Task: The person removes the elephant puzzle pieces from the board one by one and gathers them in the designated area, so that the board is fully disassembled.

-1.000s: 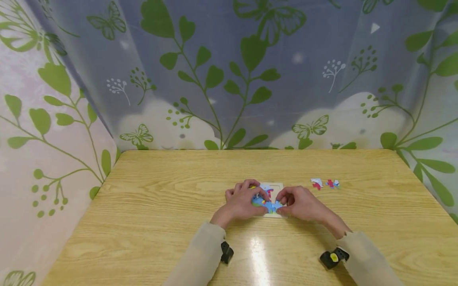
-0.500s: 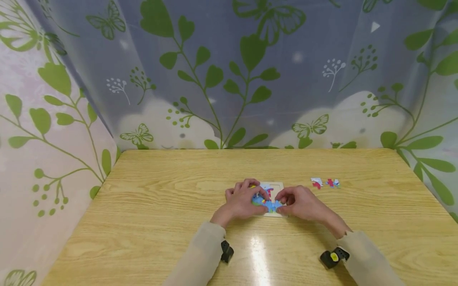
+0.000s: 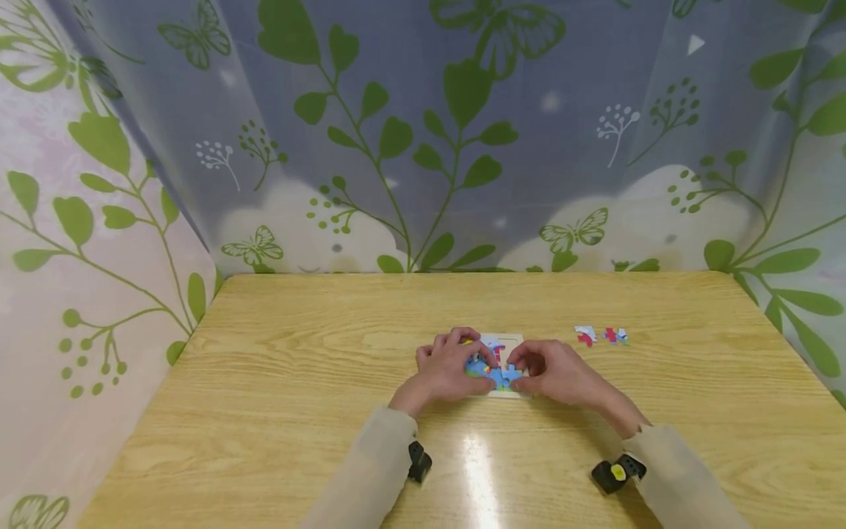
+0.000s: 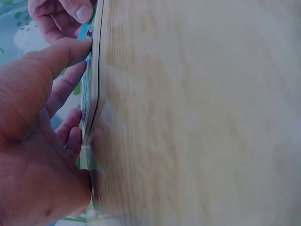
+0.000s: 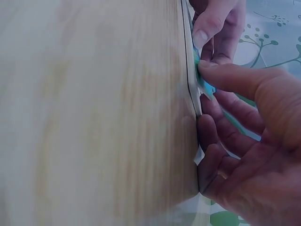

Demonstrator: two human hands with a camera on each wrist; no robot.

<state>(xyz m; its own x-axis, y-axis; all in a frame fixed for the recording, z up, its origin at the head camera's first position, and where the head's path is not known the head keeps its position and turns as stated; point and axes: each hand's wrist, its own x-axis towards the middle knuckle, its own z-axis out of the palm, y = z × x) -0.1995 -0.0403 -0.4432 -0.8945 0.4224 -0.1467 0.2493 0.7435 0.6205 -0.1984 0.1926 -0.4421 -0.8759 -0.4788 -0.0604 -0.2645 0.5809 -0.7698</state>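
A small jigsaw puzzle board (image 3: 518, 339) with a pale wooden frame lies on the table, partly filled with colourful pieces. My left hand (image 3: 449, 372) holds its left side, thumb at the near part and other fingers spread over the far part; it hides much of the picture. At the board's lower right, a blue puzzle piece (image 3: 512, 373) is pinched between the thumb and fingers of my right hand (image 3: 560, 375). In the right wrist view this puzzle piece (image 5: 207, 87) sits tilted, its edge raised from the board. Bare tray shows above it.
Two loose puzzle pieces, one white and red (image 3: 585, 336) and one red and blue (image 3: 615, 336), lie to the right beyond the right hand. The wooden table (image 3: 297, 367) ends at a patterned curtain (image 3: 370, 147) behind.
The blue piece, earlier lying about flat in the lower right of the board, is now tilted up and shifted slightly in my right fingers. My left hand stays in place.
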